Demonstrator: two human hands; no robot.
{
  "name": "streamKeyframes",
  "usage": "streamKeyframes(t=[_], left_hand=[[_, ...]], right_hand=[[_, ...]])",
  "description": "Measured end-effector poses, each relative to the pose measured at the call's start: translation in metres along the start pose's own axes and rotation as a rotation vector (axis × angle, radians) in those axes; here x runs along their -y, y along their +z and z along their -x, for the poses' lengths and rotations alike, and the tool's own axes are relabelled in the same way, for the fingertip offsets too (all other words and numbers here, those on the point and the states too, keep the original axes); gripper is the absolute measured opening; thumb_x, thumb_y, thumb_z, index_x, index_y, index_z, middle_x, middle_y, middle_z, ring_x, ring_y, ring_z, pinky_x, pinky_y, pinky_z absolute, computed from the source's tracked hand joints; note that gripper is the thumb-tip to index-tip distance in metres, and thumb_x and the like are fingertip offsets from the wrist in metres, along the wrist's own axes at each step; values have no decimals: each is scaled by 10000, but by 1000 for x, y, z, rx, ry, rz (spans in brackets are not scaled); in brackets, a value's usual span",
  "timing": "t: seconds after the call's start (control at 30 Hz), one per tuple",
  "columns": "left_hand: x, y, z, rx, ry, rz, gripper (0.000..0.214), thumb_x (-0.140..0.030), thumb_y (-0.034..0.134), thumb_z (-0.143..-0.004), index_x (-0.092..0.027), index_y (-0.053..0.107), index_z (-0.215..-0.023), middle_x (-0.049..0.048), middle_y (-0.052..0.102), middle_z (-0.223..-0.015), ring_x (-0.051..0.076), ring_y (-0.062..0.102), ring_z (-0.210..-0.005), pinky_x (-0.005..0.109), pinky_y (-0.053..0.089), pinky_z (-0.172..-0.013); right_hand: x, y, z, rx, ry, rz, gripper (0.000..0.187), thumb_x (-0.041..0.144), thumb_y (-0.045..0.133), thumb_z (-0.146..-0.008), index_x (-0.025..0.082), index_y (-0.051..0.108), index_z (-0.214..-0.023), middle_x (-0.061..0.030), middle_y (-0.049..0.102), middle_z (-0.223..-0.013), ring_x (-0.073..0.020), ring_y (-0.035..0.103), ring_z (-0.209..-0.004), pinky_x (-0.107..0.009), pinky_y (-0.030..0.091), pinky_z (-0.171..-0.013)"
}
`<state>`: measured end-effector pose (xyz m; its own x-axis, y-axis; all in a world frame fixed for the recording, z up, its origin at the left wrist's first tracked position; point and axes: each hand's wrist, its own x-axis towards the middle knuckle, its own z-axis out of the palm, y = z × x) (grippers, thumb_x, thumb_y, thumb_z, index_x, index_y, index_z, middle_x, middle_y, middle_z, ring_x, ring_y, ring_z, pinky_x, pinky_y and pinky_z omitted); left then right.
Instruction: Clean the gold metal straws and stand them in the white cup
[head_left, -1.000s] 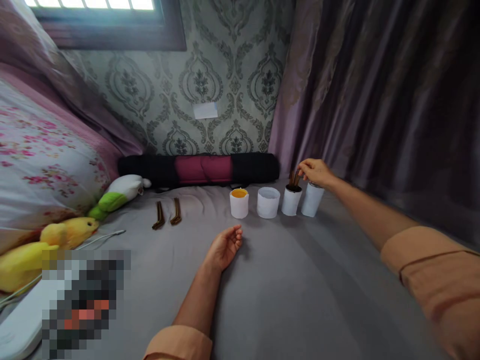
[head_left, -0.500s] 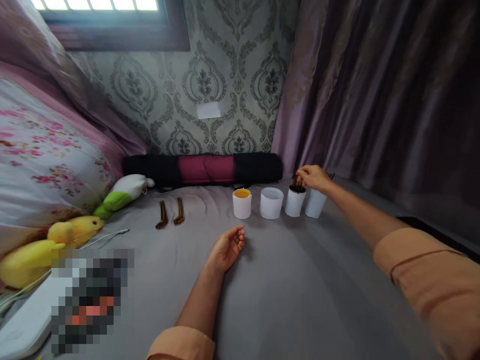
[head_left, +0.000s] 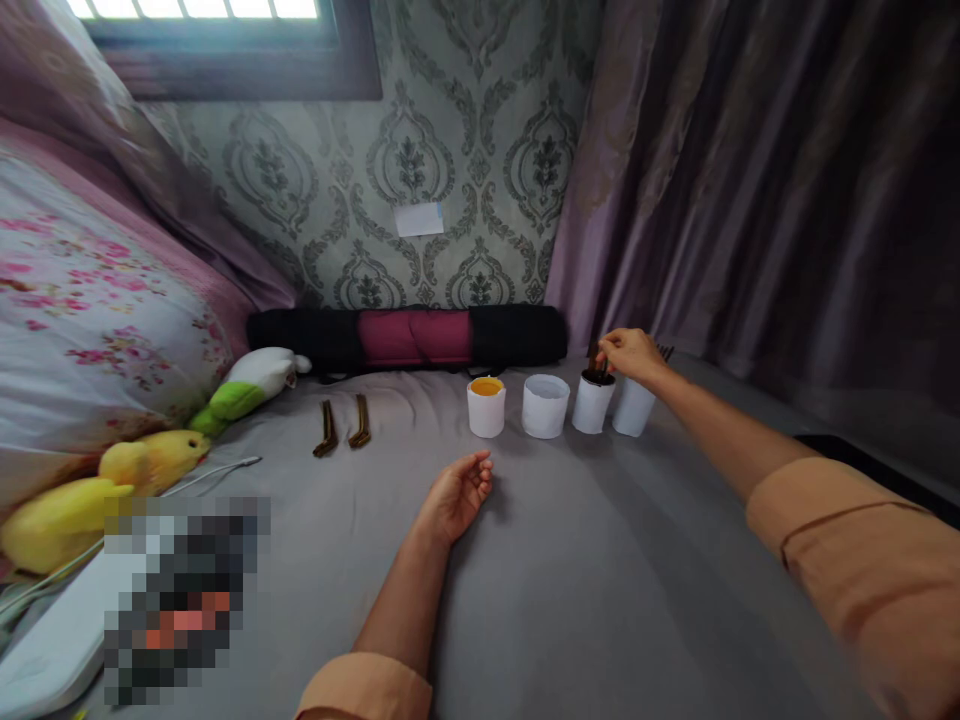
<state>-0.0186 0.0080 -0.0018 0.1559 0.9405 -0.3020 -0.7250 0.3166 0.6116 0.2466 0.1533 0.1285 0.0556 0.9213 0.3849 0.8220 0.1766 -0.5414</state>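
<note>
My right hand [head_left: 628, 352] is closed in a pinch on dark brown straws [head_left: 595, 358] at the mouth of a white cup [head_left: 592, 405]; their lower ends are hidden inside it. Just right of it, partly behind my wrist, another white cup [head_left: 632, 408] has thin brown tips sticking out. To the left stand a wider white cup [head_left: 544, 408] and a white cup with a yellow-orange inside [head_left: 486, 410]. My left hand [head_left: 457, 492] rests on the grey sheet, holding nothing, fingers loosely curled. Two bent brown straw bundles [head_left: 325, 430] [head_left: 360, 422] lie farther left.
A black and maroon rolled bag [head_left: 416, 337] lies along the wall behind the cups. Plush toys [head_left: 150, 462], a white cable [head_left: 214, 474], a white slab-like object [head_left: 56, 630] and a blurred-out patch are at left. A purple curtain [head_left: 675, 200] hangs at right.
The view has shifted very slightly. My right hand keeps its pinch on the brown straws at the cup, and my left hand stays where it was.
</note>
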Motion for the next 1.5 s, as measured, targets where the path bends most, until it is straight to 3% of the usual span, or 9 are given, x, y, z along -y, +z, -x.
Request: streamKeyframes(t=[0.3,0.43,0.7,0.9,1.07,1.23,1.4,1.5], left_hand=[[1,-1,-1,6,2,1,106,-104,455,-779,-82,544,-831,44,557,-656,57,502,-516,159,402,-463],[0,-1,0,6,0,-1,107,-97,455,-774,-80,540,-837,43,556,-651,57,501,-512,157,405,-461],[0,0,0,9,-5,-1,98,-102,464,-774,-86,543,-828,45,559,-657,53,502,-512,154,401,-455],[0,0,0,-2,-1,-9,97,-102,465,-773,-83,545,-823,42,556,-655,54,500,-511,155,401,-453],[0,-1,-1,9,2,-6,102,-99,469,-768,-81,543,-836,43,559,-659,56,502,-516,154,405,-458],[1,0,-1,8,-1,-5,101,-99,464,-770,-83,539,-835,43,557,-654,56,501,-514,155,404,-455],[1,-1,-1,5,5,-6,106,-97,478,-761,-80,541,-844,40,557,-656,55,500,-516,152,403,-454],[1,-2,-2,8,0,-8,114,-101,480,-760,-75,542,-853,41,556,-659,56,501,-519,151,405,-456]], right_hand=[[-10,2,-6,-59,32,-45,184,221,441,-774,148,577,-876,-29,667,-691,-81,553,-405,-194,433,-436],[-15,3,-9,-92,-20,-78,211,250,421,-794,164,572,-915,-15,663,-696,-77,554,-417,-193,436,-451],[-16,5,-7,30,-28,-74,238,192,433,-784,146,596,-950,-49,661,-781,-72,547,-430,-200,447,-467],[-5,-1,-3,-30,-84,-54,337,191,415,-787,169,538,-1100,-25,661,-746,-79,556,-432,-213,468,-517],[-6,-2,-4,8,-71,91,320,174,434,-764,146,585,-1045,-40,663,-727,-102,579,-477,-244,475,-614],[-10,-2,-2,-47,-39,39,427,177,404,-777,176,470,-1199,-29,663,-744,-99,568,-454,-239,475,-566],[-8,-3,0,74,-87,98,435,179,410,-767,183,478,-1197,-27,658,-731,-104,570,-462,-226,465,-556],[-8,-3,1,84,-122,181,396,184,411,-769,172,531,-1147,-55,660,-780,-122,595,-542,-235,461,-618]])
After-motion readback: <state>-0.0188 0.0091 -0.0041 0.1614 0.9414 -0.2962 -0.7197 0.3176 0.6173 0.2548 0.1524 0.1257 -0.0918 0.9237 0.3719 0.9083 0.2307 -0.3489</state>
